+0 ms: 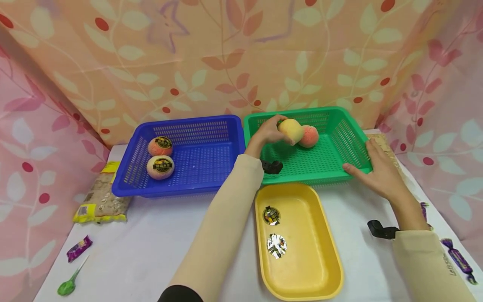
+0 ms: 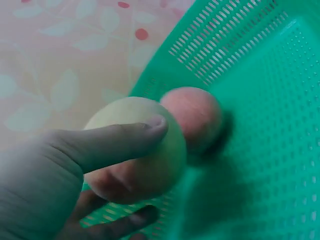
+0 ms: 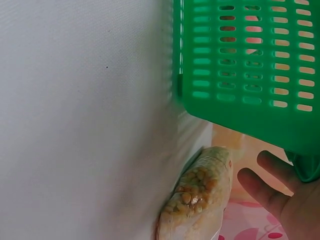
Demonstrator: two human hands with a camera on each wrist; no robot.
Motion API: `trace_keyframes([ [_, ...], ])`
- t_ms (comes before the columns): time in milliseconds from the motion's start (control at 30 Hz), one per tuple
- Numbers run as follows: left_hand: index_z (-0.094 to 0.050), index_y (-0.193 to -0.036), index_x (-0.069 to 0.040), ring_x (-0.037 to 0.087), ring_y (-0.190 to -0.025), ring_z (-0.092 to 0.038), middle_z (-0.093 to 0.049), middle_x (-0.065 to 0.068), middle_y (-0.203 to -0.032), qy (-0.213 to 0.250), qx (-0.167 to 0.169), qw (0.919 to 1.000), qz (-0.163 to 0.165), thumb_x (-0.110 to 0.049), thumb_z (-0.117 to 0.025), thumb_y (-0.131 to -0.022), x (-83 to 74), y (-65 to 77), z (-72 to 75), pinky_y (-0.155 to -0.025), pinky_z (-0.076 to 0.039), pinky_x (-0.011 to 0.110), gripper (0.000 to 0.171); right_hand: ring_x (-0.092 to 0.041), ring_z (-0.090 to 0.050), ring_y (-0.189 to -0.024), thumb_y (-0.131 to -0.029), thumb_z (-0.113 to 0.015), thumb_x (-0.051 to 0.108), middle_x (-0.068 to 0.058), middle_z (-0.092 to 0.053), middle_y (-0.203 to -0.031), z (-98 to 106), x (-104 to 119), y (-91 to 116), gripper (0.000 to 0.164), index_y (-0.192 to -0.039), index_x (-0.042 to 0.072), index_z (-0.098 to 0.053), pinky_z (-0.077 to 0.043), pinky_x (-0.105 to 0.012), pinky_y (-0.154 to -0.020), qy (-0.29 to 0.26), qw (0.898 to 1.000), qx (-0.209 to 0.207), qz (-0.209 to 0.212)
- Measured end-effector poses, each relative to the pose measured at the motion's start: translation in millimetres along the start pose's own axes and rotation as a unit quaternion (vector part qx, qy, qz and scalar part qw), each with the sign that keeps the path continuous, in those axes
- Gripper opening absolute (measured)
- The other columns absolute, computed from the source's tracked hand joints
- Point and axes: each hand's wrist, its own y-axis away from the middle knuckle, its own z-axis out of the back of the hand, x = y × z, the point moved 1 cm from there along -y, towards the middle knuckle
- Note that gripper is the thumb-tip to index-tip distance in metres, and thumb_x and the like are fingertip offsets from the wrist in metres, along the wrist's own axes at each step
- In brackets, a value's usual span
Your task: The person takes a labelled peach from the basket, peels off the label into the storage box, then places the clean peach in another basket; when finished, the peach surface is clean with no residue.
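Note:
My left hand (image 1: 269,131) holds a pale yellow peach (image 1: 290,131) inside the green basket (image 1: 320,161), with its thumb across the fruit in the left wrist view. Right beside it is a pink peach (image 1: 309,136), partly covered by the yellow one in that view. At the basket's right near corner, my right hand (image 1: 381,170) grips the rim, thumb on the front edge and fingers along the outside. Two spread fingertips (image 3: 255,187) show below the rim in the right wrist view.
A blue basket (image 1: 235,157) holds two peaches with black-and-gold labels. Round stickers (image 1: 271,215) lie in the yellow tray (image 1: 302,268). Bags (image 1: 103,197) flank the baskets, one partly hidden at right (image 3: 197,190). Purple-wrapped candies (image 1: 458,258) and a green lollipop (image 1: 69,283) lie near the sides.

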Motion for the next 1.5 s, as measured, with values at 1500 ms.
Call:
trace_keyframes([
  [1500, -0.035, -0.155, -0.028, 0.035, -0.132, -0.053, -0.052, 0.014, -0.15, -0.042, -0.023, 0.9979, 0.043, -0.029, -0.084, -0.085, 17.2, -1.9, -22.8, -0.109, -0.044, 0.051, 0.086, -0.055, -0.009, -0.153, -0.095, -0.06, 0.057, -0.019, 0.005, -0.172, -2, -1, 1, 0.103, -0.164, 0.011, 0.002, -0.014, -0.082, -0.11, -0.01, 1.0, -0.004, -0.005],
])
